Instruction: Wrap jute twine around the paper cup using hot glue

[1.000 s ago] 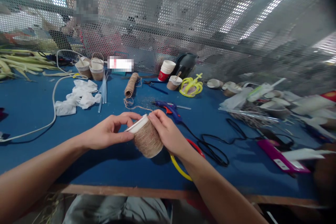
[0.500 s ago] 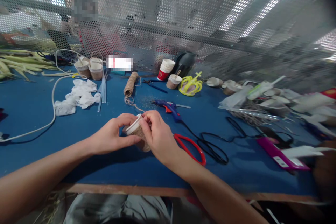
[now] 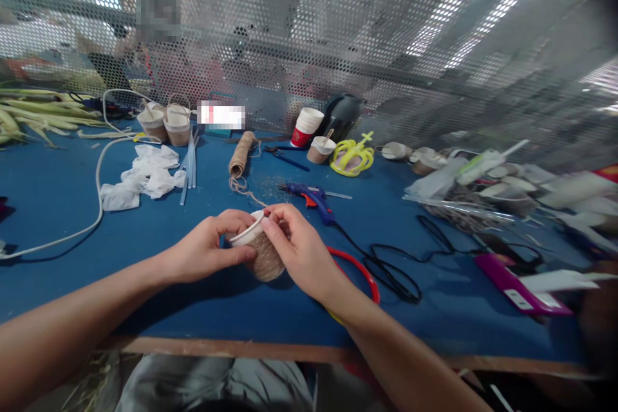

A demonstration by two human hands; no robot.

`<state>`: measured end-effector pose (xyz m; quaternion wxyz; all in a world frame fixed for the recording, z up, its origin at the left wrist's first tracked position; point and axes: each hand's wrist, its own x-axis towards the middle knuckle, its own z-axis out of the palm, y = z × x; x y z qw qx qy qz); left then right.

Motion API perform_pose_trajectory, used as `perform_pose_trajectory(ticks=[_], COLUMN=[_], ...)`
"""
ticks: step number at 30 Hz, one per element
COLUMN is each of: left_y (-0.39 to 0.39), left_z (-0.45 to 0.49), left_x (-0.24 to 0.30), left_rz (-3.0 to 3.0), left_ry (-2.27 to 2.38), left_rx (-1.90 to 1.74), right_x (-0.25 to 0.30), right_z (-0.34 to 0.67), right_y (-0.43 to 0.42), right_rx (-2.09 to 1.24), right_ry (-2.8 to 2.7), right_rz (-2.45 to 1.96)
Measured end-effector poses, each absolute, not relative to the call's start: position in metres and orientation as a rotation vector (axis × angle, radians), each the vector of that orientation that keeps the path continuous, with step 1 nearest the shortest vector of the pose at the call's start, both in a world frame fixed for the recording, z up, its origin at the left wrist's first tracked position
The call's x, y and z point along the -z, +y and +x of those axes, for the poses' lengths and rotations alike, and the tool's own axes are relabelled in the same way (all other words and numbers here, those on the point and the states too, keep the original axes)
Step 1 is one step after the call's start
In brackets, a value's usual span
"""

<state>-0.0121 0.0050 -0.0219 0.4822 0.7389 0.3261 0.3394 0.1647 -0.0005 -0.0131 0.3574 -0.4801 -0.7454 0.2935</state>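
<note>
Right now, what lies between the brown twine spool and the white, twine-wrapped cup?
In the head view, a thin brown twine strand curls over the blue tabletop from the spool toward the right hand on the cup.

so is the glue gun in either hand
No, the blue glue gun lies on the table while the left hand and right hand hold the twine-wrapped cup.
</note>
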Motion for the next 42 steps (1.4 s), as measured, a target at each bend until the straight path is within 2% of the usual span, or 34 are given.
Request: perform_pose_trajectory(ticks=[12,23,27,34,40,42], left_y=[0.004,0.006,0.006,0.003,-0.005,-0.008], left_z=[-0.011,-0.012,-0.012,-0.014,-0.011,-0.01], left_x=[0.019,0.02,0.021,0.015,0.01,0.008], left_rz=[1.78,1.724,1.739,1.852,1.92,1.952], left_ry=[0.901,0.806,0.75,0.68,0.353,0.249], left_rx=[-0.751,-0.782,-0.803,-0.697,-0.554,-0.512], right_x=[0.022,0.018,0.015,-0.012,-0.02,-0.013], right_z=[0.159,0.157,0.16,0.163,0.143,0.136], right_y=[-0.003,-0.007,-0.003,0.01,0.045,0.063], right_rx=[-0.424,-0.371,-0.557,-1.165,-1.564,-1.581], right_ry=[-2.047,-2.16,-2.098,-1.928,-1.645,-1.614], right_rz=[-1.18,-1.159,-1.094,-1.106,-1.191,-1.238])
